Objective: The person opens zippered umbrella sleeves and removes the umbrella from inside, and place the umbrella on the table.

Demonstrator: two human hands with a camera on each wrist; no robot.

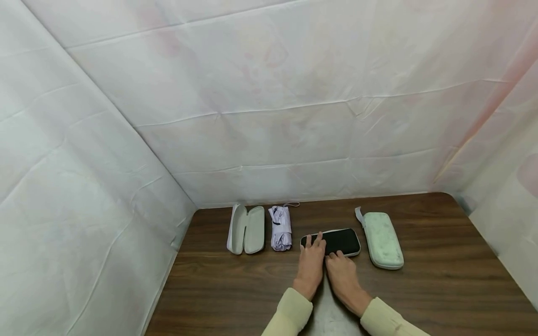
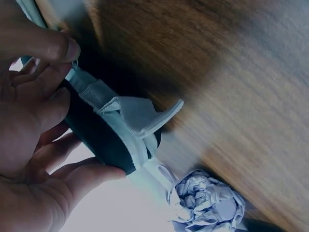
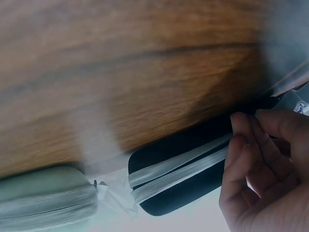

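While left fingers grip a case, right fingers pinch its zipper.

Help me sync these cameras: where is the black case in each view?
Head: the black case lies low, right of centre, between the lavender bundle and the green case.
Left wrist: the black case sits left of centre.
Right wrist: the black case is below centre, right of the green case.
Shared landmark in all three: the brown wooden table.
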